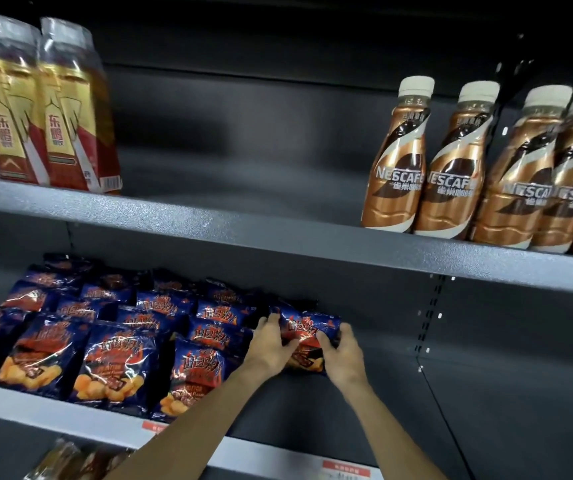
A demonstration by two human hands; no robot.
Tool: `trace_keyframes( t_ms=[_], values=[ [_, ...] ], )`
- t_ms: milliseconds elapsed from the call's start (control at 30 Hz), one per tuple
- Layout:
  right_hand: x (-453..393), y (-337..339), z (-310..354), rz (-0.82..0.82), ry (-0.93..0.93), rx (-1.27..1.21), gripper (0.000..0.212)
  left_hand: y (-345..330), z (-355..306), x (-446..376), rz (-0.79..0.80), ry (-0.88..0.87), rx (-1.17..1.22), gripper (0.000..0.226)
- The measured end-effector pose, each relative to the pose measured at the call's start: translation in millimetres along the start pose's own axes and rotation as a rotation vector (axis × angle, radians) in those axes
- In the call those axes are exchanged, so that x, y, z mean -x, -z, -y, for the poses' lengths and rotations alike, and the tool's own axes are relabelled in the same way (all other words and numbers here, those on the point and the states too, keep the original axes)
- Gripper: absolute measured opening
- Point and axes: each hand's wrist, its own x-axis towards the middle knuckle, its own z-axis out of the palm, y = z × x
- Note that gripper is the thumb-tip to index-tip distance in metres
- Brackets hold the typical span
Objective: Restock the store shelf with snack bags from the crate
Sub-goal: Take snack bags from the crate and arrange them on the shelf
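Presently: snack bag (pixel 307 332), dark blue, gripped at both ends by left hand (pixel 271 344) and right hand (pixel 338 353), set upright beside stocked rows (pixel 112 341) on lower shelf (pixel 399 420), extending the row.

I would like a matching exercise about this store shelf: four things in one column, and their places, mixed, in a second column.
Things:
1. Nescafe bottles
2. gold and red bottles
3. held snack bag
4. rows of snack bags

Places:
A. upper shelf, left end
B. lower shelf, between the left hand and the right hand
C. upper shelf, right side
D. lower shelf, left part

Pairs: 1-C, 2-A, 3-B, 4-D
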Motion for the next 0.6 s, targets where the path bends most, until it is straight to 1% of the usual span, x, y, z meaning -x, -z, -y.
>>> trace_keyframes(
  t_ms=[100,200,400,600],
  values=[
    [-5.3,-6.5,0.1,-0.052,0.03,0.072,0.017,-6.6,0.3,-2.1,-0.018,0.04,-0.003,0.055],
    [-9.0,-13.7,0.6,-0.053,0.009,0.096,0.02,-10.8,1.1,-3.7,-0.038,0.065,-0.04,0.056],
    [-13.4,-24.2,1.6,-0.013,-0.074,0.097,0.033,-14.4,2.5,-9.0,-0.055,0.083,-0.104,0.057],
    [-15.3,-25.6,3.8,0.073,-0.096,0.066,0.041,-19.7,5.3,-14.8,-0.055,0.119,-0.151,0.062]
  ],
)
